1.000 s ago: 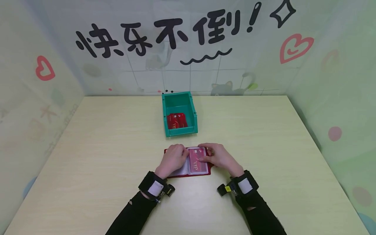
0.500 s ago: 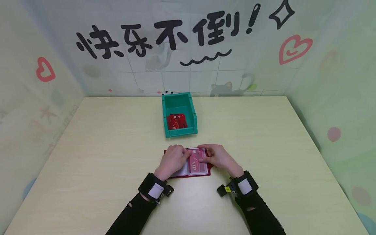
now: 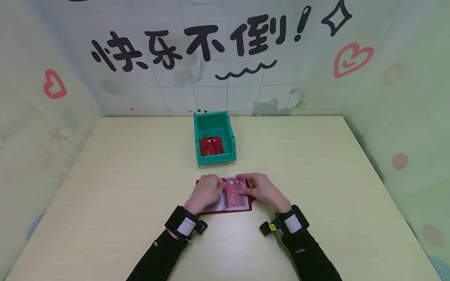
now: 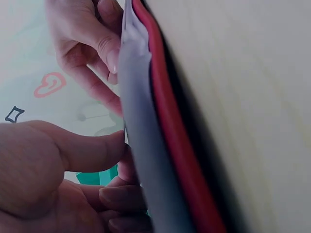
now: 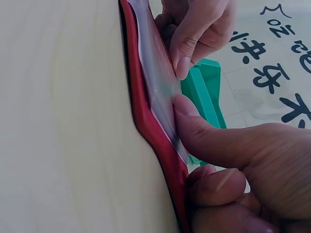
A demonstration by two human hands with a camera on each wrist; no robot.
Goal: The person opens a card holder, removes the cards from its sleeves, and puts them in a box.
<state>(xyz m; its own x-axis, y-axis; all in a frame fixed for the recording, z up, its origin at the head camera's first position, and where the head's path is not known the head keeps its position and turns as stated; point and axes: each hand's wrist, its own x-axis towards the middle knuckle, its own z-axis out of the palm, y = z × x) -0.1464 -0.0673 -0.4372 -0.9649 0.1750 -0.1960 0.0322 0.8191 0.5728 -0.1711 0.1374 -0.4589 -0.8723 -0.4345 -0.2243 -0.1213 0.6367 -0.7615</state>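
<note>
A red card holder (image 3: 228,211) lies spread on the table with clear plastic sleeves inside. A pink-red VIP card (image 3: 233,199) shows in the right-hand sleeve. My left hand (image 3: 205,192) has its thumb at the card's left edge and pinches there, its other fingers curled; its exact contact is partly hidden. My right hand (image 3: 263,189) holds the holder's right side: the thumb presses the clear sleeve (image 5: 163,97), and the other fingers curl at the red cover (image 5: 141,109). In the left wrist view, the left thumb meets the sleeve's edge.
Just behind the holder stands a teal bin (image 3: 215,159) with several red VIP cards (image 3: 211,146) inside. The pale wooden table (image 3: 140,164) reaches to printed wall sheets at the back and both sides.
The left thumb shifts slightly right over the card's edge, then slightly back. The right hand, the holder and the bin stay in place.
</note>
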